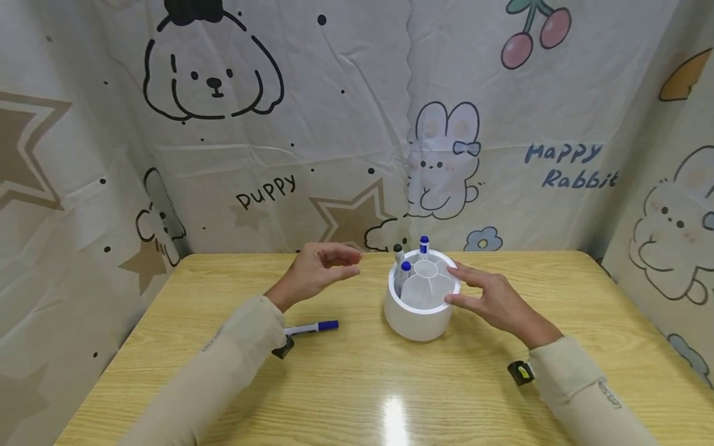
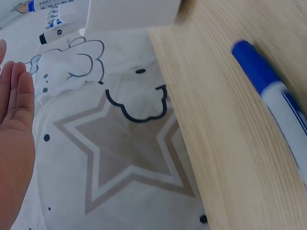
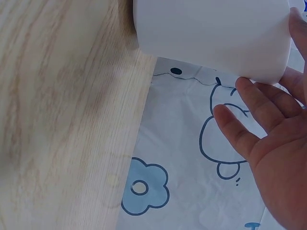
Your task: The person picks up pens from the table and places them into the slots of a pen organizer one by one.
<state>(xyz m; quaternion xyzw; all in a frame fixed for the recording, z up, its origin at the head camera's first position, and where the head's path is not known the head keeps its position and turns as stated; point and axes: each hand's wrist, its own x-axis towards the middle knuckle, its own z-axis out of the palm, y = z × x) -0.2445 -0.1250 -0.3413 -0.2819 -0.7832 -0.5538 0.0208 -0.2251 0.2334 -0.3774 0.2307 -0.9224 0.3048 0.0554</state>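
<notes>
A round white pen organizer (image 1: 418,323) with divided compartments stands on the table in the head view. In it are a black-capped marker (image 1: 398,251) and two blue-capped markers, one at the back (image 1: 424,243) and one at the front left (image 1: 405,267). My right hand (image 1: 493,303) touches the organizer's right rim with its thumb and fingertips, fingers spread and mostly straight. My left hand (image 1: 318,269) is raised left of the organizer, holding nothing, fingers extended. Below it lies another blue-capped marker (image 1: 328,325), partly hidden by the sleeve; its blue cap (image 2: 256,64) shows in the left wrist view.
The wooden table (image 1: 357,384) ends at a hanging cloth (image 1: 334,136) printed with cartoon animals and stars, which also closes in both sides. Small black devices are at both cuffs, one by the left sleeve (image 1: 283,348) and one by the right (image 1: 520,373).
</notes>
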